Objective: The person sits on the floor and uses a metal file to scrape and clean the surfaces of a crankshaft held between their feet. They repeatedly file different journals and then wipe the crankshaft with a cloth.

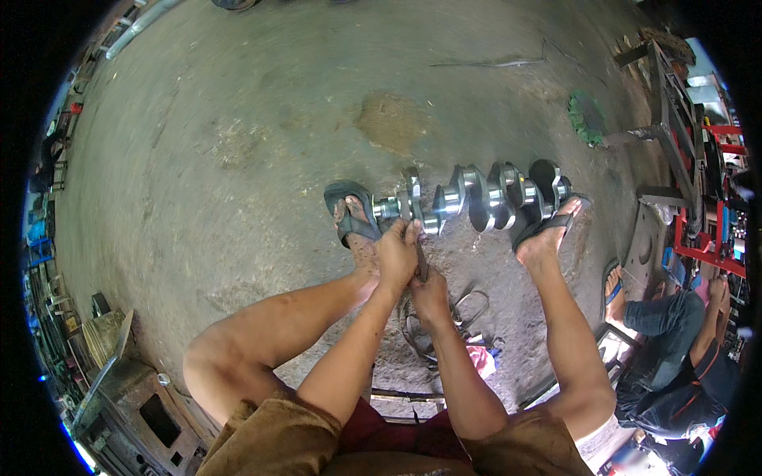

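A shiny steel crankshaft (496, 197) lies on the floor across the space between my sandalled feet, its left end by my left foot and its right end by my right foot. Close to its left end, my left hand (399, 247) is closed, with its fingertips at a journal. A thin dark strip (422, 260) runs down from there to my right hand (431, 295), which is closed on its lower part. The strip's material cannot be made out, and my fingers hide part of it.
Below the crankshaft lie a loose dark cord (470, 308) and a pink cloth (482, 361). Another person (663, 337) sits at the right. Metal frames (671, 119) stand at the right edge, and a rusty metal housing (147, 408) is at the lower left.
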Available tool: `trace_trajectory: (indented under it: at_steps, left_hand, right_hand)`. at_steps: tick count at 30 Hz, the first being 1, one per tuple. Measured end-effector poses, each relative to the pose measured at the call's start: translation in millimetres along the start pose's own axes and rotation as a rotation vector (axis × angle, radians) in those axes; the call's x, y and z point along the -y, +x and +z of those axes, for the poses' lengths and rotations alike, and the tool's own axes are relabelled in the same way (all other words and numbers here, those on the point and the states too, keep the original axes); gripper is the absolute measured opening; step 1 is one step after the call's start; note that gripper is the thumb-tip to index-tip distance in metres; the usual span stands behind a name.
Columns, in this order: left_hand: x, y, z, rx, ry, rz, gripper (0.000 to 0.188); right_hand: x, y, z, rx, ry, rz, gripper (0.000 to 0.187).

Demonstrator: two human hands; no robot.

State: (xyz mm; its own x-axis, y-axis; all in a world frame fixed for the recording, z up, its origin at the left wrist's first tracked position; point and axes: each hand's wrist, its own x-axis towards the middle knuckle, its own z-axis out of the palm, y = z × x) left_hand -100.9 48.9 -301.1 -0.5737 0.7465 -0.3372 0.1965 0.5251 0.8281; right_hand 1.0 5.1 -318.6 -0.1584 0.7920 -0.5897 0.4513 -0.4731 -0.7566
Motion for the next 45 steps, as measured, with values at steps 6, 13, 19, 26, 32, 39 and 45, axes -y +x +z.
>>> trace_trajectory:
  at_steps: [6,13,19,26,32,39,45]
  left_hand:
    - [5.7,84.2,-5.5,0.106,-0.097,0.059,0.038]
    - [-68.1,54.7,-45.8,-0.055,-0.049,0.138,0.035]
    - [-47.1,-46.0,-30.7,0.053,0.051,0.015,0.036]
    - [-15.3,-17.1,-13.2,0.045,0.055,-0.009,0.038]
    - [16.5,13.5,4.0,-0.026,0.098,0.037,0.035]
    - [-12.6,104.5,-4.8,0.088,-0.3,-0.043,0.032]
    - [-63.8,18.7,-26.1,0.118,-0.279,0.081,0.028]
  right_hand:
    - [18.7,-59.5,-21.5,-0.004,-0.081,0.069,0.024]
    - [11.2,42.4,12.7,0.101,-0.031,0.136,0.027]
    - [-24.5,63.5,25.0,0.026,0.595,0.229,0.029]
    - [-3.6,18.2,10.0,-0.051,-0.014,-0.065,0.022]
    - [6.8,-21.5,-5.1,-0.014,-0.039,0.061,0.022]
    - [10.7,-60.3,-18.7,-0.073,-0.125,-0.008,0.021]
    - [2.9,46.8,18.0,0.02,0.41,0.171,0.034]
